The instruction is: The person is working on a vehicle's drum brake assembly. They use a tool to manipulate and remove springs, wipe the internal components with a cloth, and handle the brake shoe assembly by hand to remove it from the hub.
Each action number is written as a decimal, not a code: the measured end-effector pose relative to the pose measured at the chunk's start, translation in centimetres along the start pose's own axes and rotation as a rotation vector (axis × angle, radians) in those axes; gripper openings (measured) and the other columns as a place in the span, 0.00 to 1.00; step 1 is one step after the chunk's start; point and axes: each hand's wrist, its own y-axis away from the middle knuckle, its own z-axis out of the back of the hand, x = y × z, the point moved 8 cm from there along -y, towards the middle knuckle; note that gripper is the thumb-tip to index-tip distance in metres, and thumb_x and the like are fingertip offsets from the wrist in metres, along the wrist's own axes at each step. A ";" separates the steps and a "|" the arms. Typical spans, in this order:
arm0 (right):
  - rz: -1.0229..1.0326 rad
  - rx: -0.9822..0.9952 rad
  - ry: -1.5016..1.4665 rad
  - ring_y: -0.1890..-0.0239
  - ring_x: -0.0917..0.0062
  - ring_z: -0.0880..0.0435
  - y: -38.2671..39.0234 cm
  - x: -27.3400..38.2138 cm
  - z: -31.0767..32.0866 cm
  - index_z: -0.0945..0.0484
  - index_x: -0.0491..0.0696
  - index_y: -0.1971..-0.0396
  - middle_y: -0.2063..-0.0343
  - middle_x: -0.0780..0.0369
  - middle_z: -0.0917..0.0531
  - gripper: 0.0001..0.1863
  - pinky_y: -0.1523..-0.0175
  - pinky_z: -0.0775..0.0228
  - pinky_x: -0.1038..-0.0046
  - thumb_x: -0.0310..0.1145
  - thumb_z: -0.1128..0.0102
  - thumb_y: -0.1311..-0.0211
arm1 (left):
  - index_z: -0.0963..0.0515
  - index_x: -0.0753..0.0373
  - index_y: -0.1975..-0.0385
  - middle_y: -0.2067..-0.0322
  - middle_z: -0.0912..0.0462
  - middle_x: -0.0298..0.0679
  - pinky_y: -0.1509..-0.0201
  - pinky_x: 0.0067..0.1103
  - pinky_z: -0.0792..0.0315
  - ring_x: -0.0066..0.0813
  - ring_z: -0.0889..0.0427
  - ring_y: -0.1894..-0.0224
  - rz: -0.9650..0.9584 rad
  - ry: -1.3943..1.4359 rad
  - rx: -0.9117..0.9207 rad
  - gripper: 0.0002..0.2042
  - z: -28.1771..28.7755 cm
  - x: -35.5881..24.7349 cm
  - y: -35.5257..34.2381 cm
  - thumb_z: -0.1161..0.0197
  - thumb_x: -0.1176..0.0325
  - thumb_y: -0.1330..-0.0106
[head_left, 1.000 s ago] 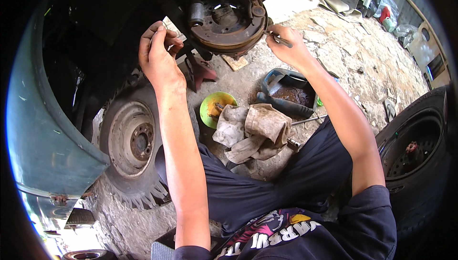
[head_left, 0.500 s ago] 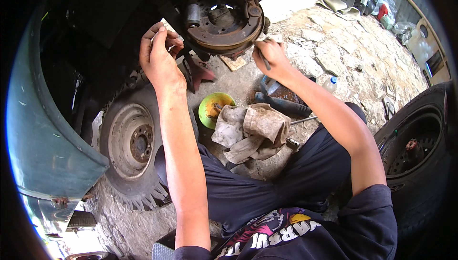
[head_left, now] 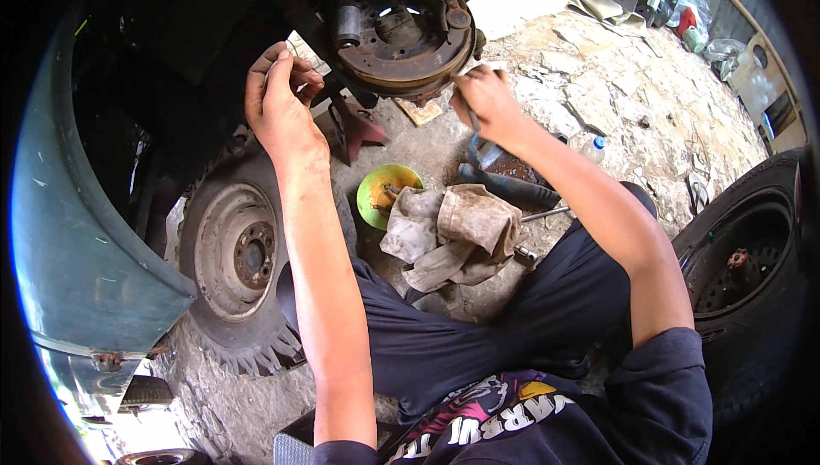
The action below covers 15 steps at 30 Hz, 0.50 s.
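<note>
Right hand (head_left: 489, 102) moves in to the brake plate's (head_left: 401, 25) lower edge, grip clamped on a small tool; left hand (head_left: 278, 102) curls closed at its left side. Risk: tool slips off rusty metal, knuckles hit.

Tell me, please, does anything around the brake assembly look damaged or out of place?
The brake backing plate is heavily rusted and bare, its wheel lying flat on the ground beside it. A dirty rag is crumpled against the green bowl.
</note>
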 end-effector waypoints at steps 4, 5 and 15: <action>-0.035 0.060 -0.007 0.60 0.56 0.23 0.1 1.4 -0.4 0.27 0.44 0.74 0.75 0.53 0.21 0.05 0.56 0.38 0.48 0.30 0.45 0.48 | 0.24 0.65 0.57 0.75 0.22 0.34 0.65 0.19 0.30 0.21 0.24 0.74 0.004 0.006 -0.008 0.09 -0.6 0.0 0.2 0.42 0.70 0.34; -0.028 0.033 0.010 0.63 0.56 0.23 -0.1 0.6 0.2 0.26 0.45 0.74 0.76 0.54 0.20 0.05 0.57 0.40 0.48 0.31 0.44 0.49 | 0.23 0.65 0.57 0.75 0.22 0.34 0.65 0.20 0.29 0.21 0.24 0.74 0.004 0.001 -0.002 0.09 -0.9 0.0 0.4 0.42 0.70 0.34; -0.015 0.109 0.244 0.55 0.62 0.23 0.1 2.0 -1.8 0.23 0.43 0.69 0.69 0.55 0.18 0.10 0.48 0.36 0.54 0.33 0.36 0.48 | 0.23 0.64 0.57 0.74 0.22 0.34 0.64 0.20 0.30 0.21 0.24 0.73 -0.001 -0.005 0.004 0.09 -0.3 0.0 0.0 0.42 0.71 0.34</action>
